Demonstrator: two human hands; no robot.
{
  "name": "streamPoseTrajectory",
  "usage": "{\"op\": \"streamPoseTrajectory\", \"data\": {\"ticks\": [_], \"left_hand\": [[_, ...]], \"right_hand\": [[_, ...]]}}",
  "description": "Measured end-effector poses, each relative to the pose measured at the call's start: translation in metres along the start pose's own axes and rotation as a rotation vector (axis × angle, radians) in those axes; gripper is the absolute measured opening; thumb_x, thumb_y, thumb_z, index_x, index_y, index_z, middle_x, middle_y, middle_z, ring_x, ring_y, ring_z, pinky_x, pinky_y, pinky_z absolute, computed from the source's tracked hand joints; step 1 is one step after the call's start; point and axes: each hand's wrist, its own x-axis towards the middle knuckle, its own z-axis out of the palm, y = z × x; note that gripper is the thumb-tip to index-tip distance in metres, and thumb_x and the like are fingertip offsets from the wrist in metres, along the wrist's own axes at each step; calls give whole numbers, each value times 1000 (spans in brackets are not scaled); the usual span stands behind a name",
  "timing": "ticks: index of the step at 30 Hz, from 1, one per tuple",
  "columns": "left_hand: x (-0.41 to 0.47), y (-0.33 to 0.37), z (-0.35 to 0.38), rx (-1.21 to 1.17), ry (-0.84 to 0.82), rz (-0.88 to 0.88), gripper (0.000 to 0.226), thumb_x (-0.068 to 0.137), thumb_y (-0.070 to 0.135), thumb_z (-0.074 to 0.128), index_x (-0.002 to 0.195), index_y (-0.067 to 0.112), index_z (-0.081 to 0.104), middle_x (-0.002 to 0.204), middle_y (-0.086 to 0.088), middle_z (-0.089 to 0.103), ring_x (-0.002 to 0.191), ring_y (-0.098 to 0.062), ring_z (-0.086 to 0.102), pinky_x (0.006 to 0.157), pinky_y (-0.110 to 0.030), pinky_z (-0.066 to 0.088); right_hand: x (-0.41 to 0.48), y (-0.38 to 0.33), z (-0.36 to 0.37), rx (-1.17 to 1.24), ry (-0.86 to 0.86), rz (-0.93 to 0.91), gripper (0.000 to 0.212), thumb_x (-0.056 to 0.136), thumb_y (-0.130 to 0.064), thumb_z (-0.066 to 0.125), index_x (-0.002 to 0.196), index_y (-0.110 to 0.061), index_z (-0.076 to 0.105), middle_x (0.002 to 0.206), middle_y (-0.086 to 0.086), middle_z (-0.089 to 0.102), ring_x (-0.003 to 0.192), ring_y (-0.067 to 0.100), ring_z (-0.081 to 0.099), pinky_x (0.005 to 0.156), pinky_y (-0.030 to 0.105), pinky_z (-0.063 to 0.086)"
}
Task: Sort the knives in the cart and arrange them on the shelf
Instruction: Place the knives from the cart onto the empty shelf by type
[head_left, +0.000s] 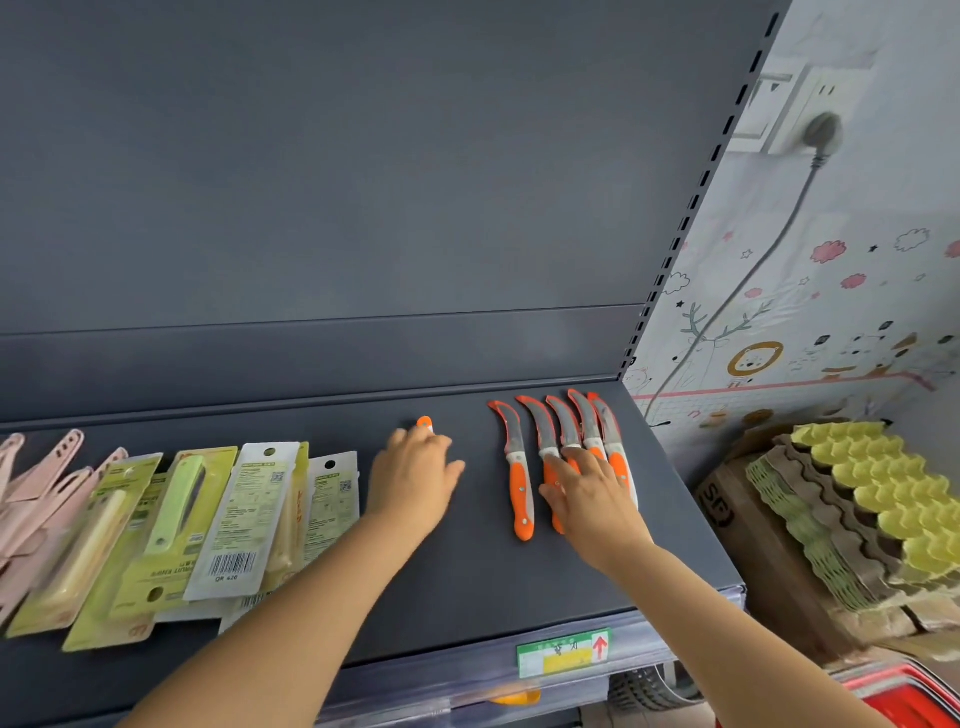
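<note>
Several curved orange-handled knives (519, 483) lie side by side on the right part of the dark shelf (467, 561), blades pointing to the back. My right hand (587, 499) rests with spread fingers on the handles of the right-hand ones. My left hand (415, 483) lies over another orange-handled knife (424, 422), whose orange end sticks out past my fingers; how the fingers hold it is hidden. Packaged knives on green and white cards (218, 525) lie on the shelf's left part, with pink knives (36, 488) at the far left.
The shelf's grey back panel (363, 182) rises behind. A price tag (563, 652) hangs on the shelf's front edge. Stacked egg trays (857, 509) on a cardboard box stand to the right, below a wall socket with a cable (821, 135). A red cart edge (904, 696) shows bottom right.
</note>
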Motion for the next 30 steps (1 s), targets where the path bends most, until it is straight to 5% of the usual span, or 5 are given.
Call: {"op": "streamPoseTrajectory", "data": {"ticks": [11, 19, 23, 27, 30], "left_hand": [[13, -22, -3, -112, -92, -277, 72, 71, 54, 73, 122, 11, 47, 117, -8, 54, 105, -26, 55, 75, -33, 46], [22, -18, -11, 20, -168, -285, 30, 77, 44, 64, 90, 18, 58, 87, -2, 64, 83, -23, 60, 71, -32, 38], [21, -6, -24, -180, -121, -164, 20, 80, 40, 62, 92, 25, 64, 87, 9, 66, 89, -20, 60, 81, -35, 41], [11, 11, -35, -377, 6, 50, 22, 79, 36, 65, 100, 29, 61, 93, 17, 58, 95, -11, 57, 89, -36, 42], [5, 18, -34, -366, 75, 228, 23, 80, 36, 66, 101, 29, 60, 101, 15, 59, 101, -10, 54, 90, -33, 38]], "right_hand": [[-9, -21, -8, 89, 44, -28, 41, 96, -39, 46, 133, -22, 49, 134, -2, 45, 125, 19, 37, 104, 30, 32], [-9, -24, -16, 100, 73, -52, 39, 96, -35, 47, 133, -22, 48, 135, -2, 46, 126, 18, 38, 106, 29, 32], [-7, -24, -21, 171, 104, -37, 41, 95, -33, 50, 134, -21, 47, 130, -1, 51, 123, 19, 43, 101, 26, 34], [4, -33, -35, 491, 190, 73, 48, 91, -40, 55, 134, -21, 43, 113, -9, 58, 115, 11, 50, 93, 12, 27], [13, -44, -49, 929, 158, 152, 48, 90, -32, 60, 131, -13, 44, 105, -8, 62, 93, 11, 65, 86, 29, 52]]}}
